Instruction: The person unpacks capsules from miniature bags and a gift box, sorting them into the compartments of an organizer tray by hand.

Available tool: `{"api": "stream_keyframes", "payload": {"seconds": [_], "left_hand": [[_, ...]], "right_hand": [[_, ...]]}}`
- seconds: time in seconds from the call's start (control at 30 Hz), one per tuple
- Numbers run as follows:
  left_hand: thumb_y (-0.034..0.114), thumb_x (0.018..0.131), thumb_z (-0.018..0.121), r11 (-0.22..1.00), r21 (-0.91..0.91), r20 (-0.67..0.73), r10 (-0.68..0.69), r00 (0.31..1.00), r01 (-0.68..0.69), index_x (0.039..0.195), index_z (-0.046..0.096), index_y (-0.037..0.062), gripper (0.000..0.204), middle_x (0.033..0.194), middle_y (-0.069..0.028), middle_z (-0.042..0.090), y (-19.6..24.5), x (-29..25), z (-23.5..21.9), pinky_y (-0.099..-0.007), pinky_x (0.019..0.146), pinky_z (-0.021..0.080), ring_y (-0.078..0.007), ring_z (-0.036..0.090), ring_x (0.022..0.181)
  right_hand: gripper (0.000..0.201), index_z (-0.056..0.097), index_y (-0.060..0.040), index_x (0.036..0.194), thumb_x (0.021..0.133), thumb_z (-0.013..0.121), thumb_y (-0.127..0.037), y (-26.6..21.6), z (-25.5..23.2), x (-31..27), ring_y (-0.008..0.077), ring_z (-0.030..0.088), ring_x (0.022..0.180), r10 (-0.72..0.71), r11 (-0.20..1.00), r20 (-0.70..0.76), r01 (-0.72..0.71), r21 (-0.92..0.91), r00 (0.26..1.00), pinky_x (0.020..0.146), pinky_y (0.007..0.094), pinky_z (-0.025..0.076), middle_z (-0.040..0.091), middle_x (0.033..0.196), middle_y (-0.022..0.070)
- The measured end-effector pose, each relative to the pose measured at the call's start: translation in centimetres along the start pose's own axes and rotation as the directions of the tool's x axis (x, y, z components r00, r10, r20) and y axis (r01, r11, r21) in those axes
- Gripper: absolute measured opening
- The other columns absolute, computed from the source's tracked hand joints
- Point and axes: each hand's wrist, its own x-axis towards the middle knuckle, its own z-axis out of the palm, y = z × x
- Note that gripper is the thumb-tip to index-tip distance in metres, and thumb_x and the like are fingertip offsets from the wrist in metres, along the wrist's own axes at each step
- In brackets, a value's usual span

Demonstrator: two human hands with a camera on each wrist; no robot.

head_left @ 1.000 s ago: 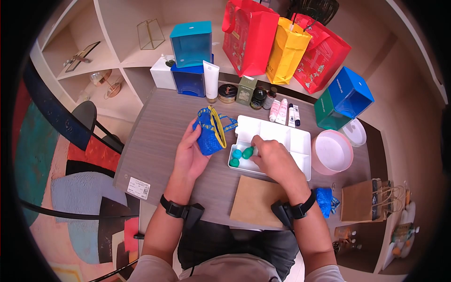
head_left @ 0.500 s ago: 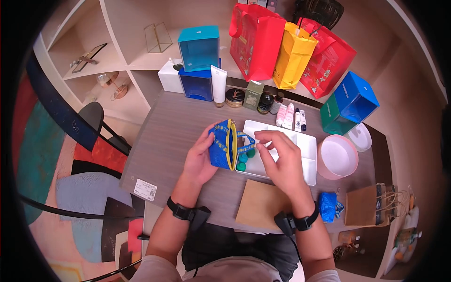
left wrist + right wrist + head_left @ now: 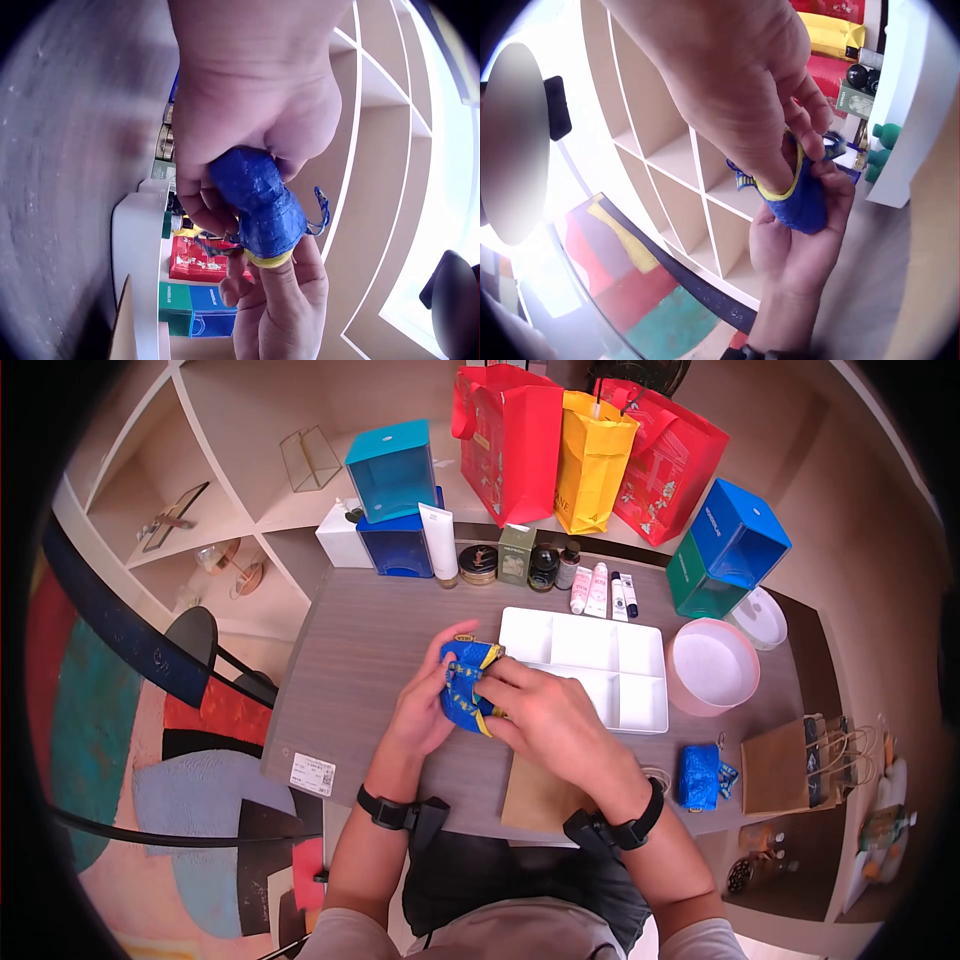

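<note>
A small blue pouch with a yellow rim (image 3: 462, 698) is held in the left hand (image 3: 418, 712), above the table left of the white divided tray (image 3: 585, 644). At the pouch's mouth is the right hand (image 3: 560, 718). The right wrist view has the right hand's (image 3: 735, 86) thumb inside the yellow rim of the pouch (image 3: 808, 206) and its other fingers at the outside; the left hand (image 3: 802, 259) cups the pouch from below. Green rounded pieces (image 3: 886, 135) lie in the tray in that view, but the hands hide them in the head view.
Brown paper (image 3: 540, 790) lies below the right forearm. To the right are a pink round box (image 3: 712, 665), a second blue pouch (image 3: 698, 778) and brown paper bags (image 3: 778, 770). Tubes, jars and blue boxes (image 3: 388, 475) line the back, with red bags (image 3: 510, 445) behind.
The right hand has gone from the green pieces in the tray to the pouch's strap, then to its mouth. The left hand keeps hold of the pouch, which is now turned differently.
</note>
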Motion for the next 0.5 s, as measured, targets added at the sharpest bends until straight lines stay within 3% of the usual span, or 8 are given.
{"api": "stream_keyframes", "payload": {"seconds": [0.2,0.3,0.37,0.4,0.43,0.47,0.5], "left_hand": [[0.024,0.107,0.051,0.996,-0.072,0.061,-0.05,0.997,0.054,0.16,0.025,0.0055,0.062,0.135,-0.0117,0.06,0.1,0.0,0.3,-0.0373,0.107,0.049,-0.0211,0.061,0.124],[0.024,0.108,0.05,0.999,0.041,-0.01,-0.016,1.0,0.016,0.158,0.031,0.0054,0.057,0.135,-0.0101,0.06,-0.3,0.1,0.9,-0.0363,0.105,0.05,-0.0201,0.061,0.122],[0.026,0.108,0.05,0.997,0.076,-0.187,0.017,0.982,-0.003,0.153,0.039,0.0051,0.05,0.134,-0.0096,0.061,-0.5,0.8,0.1,-0.038,0.101,0.053,-0.0213,0.063,0.12],[0.026,0.108,0.05,0.997,0.074,-0.192,0.016,0.981,-0.002,0.153,0.039,0.0051,0.05,0.134,-0.0096,0.061,-0.5,0.8,-0.1,-0.038,0.101,0.053,-0.0213,0.063,0.12],[0.027,0.108,0.051,0.999,-0.005,-0.346,0.035,0.938,-0.039,0.147,0.046,0.0057,0.044,0.128,-0.0093,0.064,-0.3,0.9,-0.1,-0.0376,0.091,0.055,-0.0211,0.065,0.11],[0.028,0.108,0.051,0.993,-0.076,-0.494,0.043,0.869,-0.092,0.14,0.052,0.0063,0.039,0.121,-0.009,0.066,-0.1,1.0,-0.2,-0.0372,0.081,0.056,-0.0209,0.066,0.1],[0.028,0.108,0.051,0.992,-0.077,-0.501,0.046,0.864,-0.098,0.14,0.052,0.0063,0.039,0.121,-0.009,0.066,-0.1,1.0,-0.9,-0.0372,0.081,0.056,-0.0209,0.066,0.1]], "right_hand": [[0.021,0.072,-0.0071,0.105,0.084,0.073,-0.008,0.9,1.0,-0.4,0.0288,0.071,0.084,0.018,0.997,-0.04,-0.02,-0.073,0.999,0.069,0.0412,0.058,0.069,0.096,0.0083],[0.017,0.073,-0.0068,0.1,0.084,0.076,-0.011,1.8,0.6,-0.6,0.0278,0.071,0.083,-0.045,0.999,-0.11,0.044,-0.009,0.993,0.068,0.04,0.058,0.071,0.09,0.0078],[0.017,0.074,-0.0065,0.097,0.083,0.079,-0.014,1.3,-0.2,-0.5,0.0274,0.071,0.08,-0.07,0.995,-0.274,0.088,0.054,0.959,0.067,0.0385,0.058,0.073,0.088,0.0088],[0.019,0.075,-0.0062,0.097,0.082,0.082,-0.016,1.6,-0.5,-0.6,0.0275,0.071,0.078,-0.039,0.994,-0.349,0.074,0.086,0.936,0.067,0.0369,0.057,0.074,0.088,0.0108],[0.019,0.075,-0.0062,0.097,0.082,0.082,-0.016,1.7,-0.9,-1.0,0.0275,0.071,0.078,-0.041,0.993,-0.345,0.076,0.088,0.938,0.067,0.0369,0.057,0.074,0.088,0.0108],[0.017,0.075,-0.006,0.095,0.083,0.081,-0.017,1.9,-1.3,-1.4,0.0281,0.071,0.078,0.09,0.995,-0.341,-0.074,0.06,0.936,0.067,0.0379,0.057,0.074,0.087,0.0113],[0.016,0.074,-0.0057,0.093,0.084,0.08,-0.017,2.2,-1.7,-1.7,0.0287,0.071,0.077,0.219,0.975,-0.339,-0.221,0.032,0.915,0.067,0.0388,0.057,0.073,0.085,0.0117]]}}
